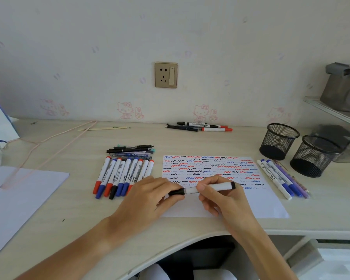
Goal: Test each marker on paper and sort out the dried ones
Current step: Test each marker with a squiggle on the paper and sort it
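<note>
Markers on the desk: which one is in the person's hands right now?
The black-capped white marker held level above the test paper: the left hand grips its cap, the right hand its barrel. All the other markers lie in groups on the desk.

marker (210, 187) tip: under black cap | barrel print: too small | grey box (346, 87): cut off right

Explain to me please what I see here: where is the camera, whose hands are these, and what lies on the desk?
There is no machine. The one picture comes from a camera on a person's head, looking down. The left hand grips the black cap of a white marker; the right hand holds its barrel, above the test paper full of squiggles. On the desk lie a row of markers, a group by the wall, another group on the right, and two mesh cups.
</note>
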